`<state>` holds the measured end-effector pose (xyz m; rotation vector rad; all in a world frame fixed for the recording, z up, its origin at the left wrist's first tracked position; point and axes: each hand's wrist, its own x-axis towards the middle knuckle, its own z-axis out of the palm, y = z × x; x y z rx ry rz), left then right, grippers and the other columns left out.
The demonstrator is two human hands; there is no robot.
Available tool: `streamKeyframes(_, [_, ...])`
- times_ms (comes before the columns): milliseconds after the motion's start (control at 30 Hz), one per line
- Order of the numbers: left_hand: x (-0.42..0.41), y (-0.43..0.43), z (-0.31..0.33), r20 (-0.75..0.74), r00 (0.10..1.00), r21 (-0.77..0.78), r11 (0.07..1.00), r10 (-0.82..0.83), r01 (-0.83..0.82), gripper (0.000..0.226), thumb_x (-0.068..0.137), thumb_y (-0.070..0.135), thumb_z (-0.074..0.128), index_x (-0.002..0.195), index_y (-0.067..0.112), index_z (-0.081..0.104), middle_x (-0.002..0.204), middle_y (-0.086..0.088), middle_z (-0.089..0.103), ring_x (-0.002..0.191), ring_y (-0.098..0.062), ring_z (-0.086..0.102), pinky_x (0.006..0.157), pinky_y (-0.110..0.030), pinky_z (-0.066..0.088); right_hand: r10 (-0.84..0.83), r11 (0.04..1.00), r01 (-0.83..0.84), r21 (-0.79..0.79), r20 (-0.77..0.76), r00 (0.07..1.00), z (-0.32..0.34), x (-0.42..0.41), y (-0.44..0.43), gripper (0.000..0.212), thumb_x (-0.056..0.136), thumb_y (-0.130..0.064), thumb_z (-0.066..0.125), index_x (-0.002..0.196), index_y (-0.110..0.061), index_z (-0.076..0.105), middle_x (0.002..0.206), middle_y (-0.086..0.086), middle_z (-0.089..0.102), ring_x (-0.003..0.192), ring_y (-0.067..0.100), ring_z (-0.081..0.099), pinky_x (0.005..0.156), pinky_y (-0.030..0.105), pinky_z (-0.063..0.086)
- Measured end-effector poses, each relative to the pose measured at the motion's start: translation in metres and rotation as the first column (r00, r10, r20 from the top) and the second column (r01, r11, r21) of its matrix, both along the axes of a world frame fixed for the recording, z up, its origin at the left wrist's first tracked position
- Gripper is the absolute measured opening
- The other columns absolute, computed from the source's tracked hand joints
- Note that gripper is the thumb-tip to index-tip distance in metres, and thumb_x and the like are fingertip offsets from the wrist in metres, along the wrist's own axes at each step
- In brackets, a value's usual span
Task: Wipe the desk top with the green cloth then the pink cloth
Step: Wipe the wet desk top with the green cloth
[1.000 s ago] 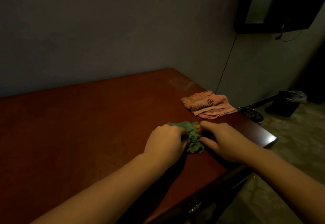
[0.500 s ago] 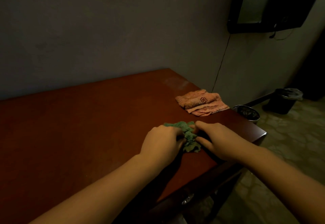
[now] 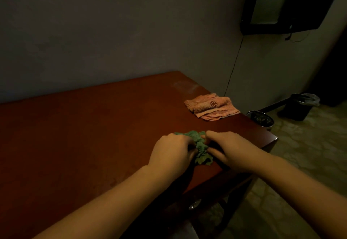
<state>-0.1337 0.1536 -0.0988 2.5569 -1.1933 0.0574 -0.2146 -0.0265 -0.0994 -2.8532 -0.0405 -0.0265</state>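
Observation:
A crumpled green cloth (image 3: 201, 147) lies on the dark red desk top (image 3: 93, 135), near its right front corner. My left hand (image 3: 171, 151) grips the cloth's left side with curled fingers. My right hand (image 3: 230, 149) holds its right side, thumb and fingers closed on the bunched fabric. Most of the cloth is hidden under both hands. A folded pink cloth (image 3: 211, 106) with a small flower mark rests farther back by the desk's right edge, untouched.
A grey wall runs behind the desk. To the right on the floor stand a metal bowl (image 3: 261, 119) and a dark bin (image 3: 298, 106). A dark framed panel (image 3: 285, 4) hangs on the wall, with a thin cable running down.
Both hands stay bunched on the green cloth in nearly the same spot on the desk. My view has shifted slightly, so the pink cloth and desk corner sit further left in frame.

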Motion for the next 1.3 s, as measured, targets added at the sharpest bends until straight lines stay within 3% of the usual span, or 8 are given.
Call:
streamKeyframes(167, [0.001,-0.013,0.004,-0.003,0.999,0.003,0.999,0.052,-0.052,0.021,0.098,0.038,0.054,0.104,0.025,0.07,0.098,0.003,0.071,0.088,-0.021,0.065,0.083,-0.039,0.054,-0.107,0.993,0.107,0.044,-0.002,0.994,0.006,0.01,0.001,0.016,0.096,-0.03,0.055,0.092,-0.035,0.04,0.095,0.001,0.063,0.082,0.024,0.059,0.071,0.047,0.052])
streamKeyframes(367, [-0.023,0.002,-0.007,0.024,1.0,-0.025,1.0,0.001,0.0,0.025,0.102,0.04,0.048,0.115,0.028,0.065,0.106,0.005,0.069,0.09,-0.019,0.064,0.083,-0.038,0.054,-0.023,1.0,0.023,0.002,-0.02,1.0,0.003,-0.02,0.004,0.021,0.094,-0.033,0.056,0.091,-0.039,0.036,0.095,-0.007,0.063,0.084,0.017,0.061,0.07,0.043,0.051])
streamKeyframes(533, [-0.019,-0.012,-0.006,0.036,0.998,-0.009,0.998,0.057,-0.057,0.021,0.101,0.036,0.048,0.102,0.025,0.066,0.091,0.002,0.069,0.078,-0.021,0.062,0.073,-0.04,0.056,-0.079,0.997,0.079,-0.018,-0.003,0.997,0.008,-0.007,0.003,0.014,0.094,-0.028,0.055,0.095,-0.03,0.041,0.094,0.002,0.063,0.082,0.025,0.06,0.07,0.047,0.051])
streamKeyframes(767, [-0.042,-0.001,-0.013,0.049,0.999,0.002,1.0,0.005,-0.006,0.023,0.102,0.039,0.044,0.11,0.028,0.062,0.101,0.003,0.066,0.086,-0.022,0.061,0.078,-0.038,0.053,-0.017,0.999,0.017,0.034,0.003,1.0,0.0,-0.035,0.0,0.021,0.093,-0.033,0.056,0.091,-0.039,0.037,0.108,-0.004,0.066,0.1,0.019,0.063,0.077,0.045,0.053])
streamKeyframes(867, [-0.041,-0.008,-0.012,0.037,0.998,-0.013,0.999,0.045,-0.044,0.022,0.101,0.039,0.046,0.107,0.028,0.064,0.096,0.003,0.067,0.083,-0.021,0.062,0.077,-0.039,0.055,-0.026,1.0,0.026,-0.012,-0.001,1.0,0.005,-0.03,-0.001,0.026,0.093,-0.03,0.056,0.088,-0.041,0.032,0.101,-0.003,0.065,0.092,0.022,0.062,0.074,0.044,0.051])
streamKeyframes(1000, [-0.033,-0.024,-0.004,0.036,0.996,0.012,0.997,0.079,-0.079,0.021,0.1,0.034,0.047,0.099,0.024,0.066,0.09,0.0,0.069,0.079,-0.024,0.061,0.074,-0.04,0.054,-0.075,0.997,0.075,0.021,-0.002,0.997,0.01,-0.021,-0.005,0.018,0.094,-0.029,0.055,0.095,-0.035,0.039,0.104,0.003,0.065,0.092,0.028,0.063,0.075,0.049,0.052])
streamKeyframes(1233, [-0.057,-0.011,-0.017,0.081,0.997,-0.009,1.0,-0.008,0.009,0.025,0.102,0.039,0.041,0.111,0.026,0.061,0.103,0.003,0.065,0.094,-0.02,0.062,0.086,-0.04,0.052,0.012,0.998,-0.011,0.068,-0.001,1.0,0.007,-0.049,-0.01,0.02,0.094,-0.03,0.058,0.094,-0.041,0.041,0.112,-0.013,0.065,0.103,0.01,0.062,0.081,0.033,0.051])
streamKeyframes(1300, [-0.053,-0.017,-0.016,0.087,0.996,-0.008,1.0,-0.005,0.006,0.025,0.102,0.039,0.042,0.108,0.026,0.062,0.099,0.003,0.065,0.087,-0.02,0.061,0.081,-0.039,0.052,0.014,0.999,-0.015,0.053,0.018,1.0,0.005,-0.046,-0.015,0.016,0.094,-0.03,0.057,0.096,-0.037,0.042,0.113,-0.009,0.065,0.104,0.013,0.062,0.081,0.038,0.052])
